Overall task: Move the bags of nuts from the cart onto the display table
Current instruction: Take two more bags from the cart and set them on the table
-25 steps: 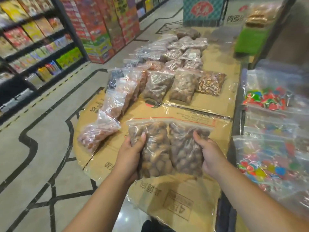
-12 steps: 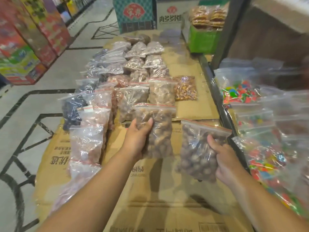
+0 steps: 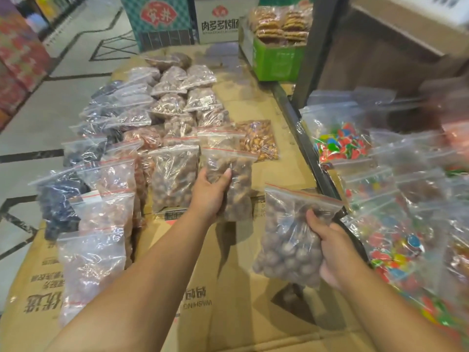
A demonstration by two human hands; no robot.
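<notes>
My left hand (image 3: 212, 191) grips a clear zip bag of brown nuts (image 3: 234, 179) and holds it low over the cardboard-covered display table (image 3: 228, 288), at the near end of the middle row of bags. My right hand (image 3: 330, 242) grips a second clear bag of round brown nuts (image 3: 289, 240), lifted above the table's right side. Several bags of nuts (image 3: 175, 107) lie in rows across the table's left and middle. The cart is not in view.
Bags of coloured candy (image 3: 342, 143) fill a shelf on the right behind a dark metal rail (image 3: 309, 158). A green box of biscuits (image 3: 276, 59) and printed cartons (image 3: 162, 21) stand at the table's far end. Tiled floor lies to the left.
The two bags, held together a second ago, are now apart. My left hand has carried its bag forward to the middle row; my right hand keeps its bag near the right side.
</notes>
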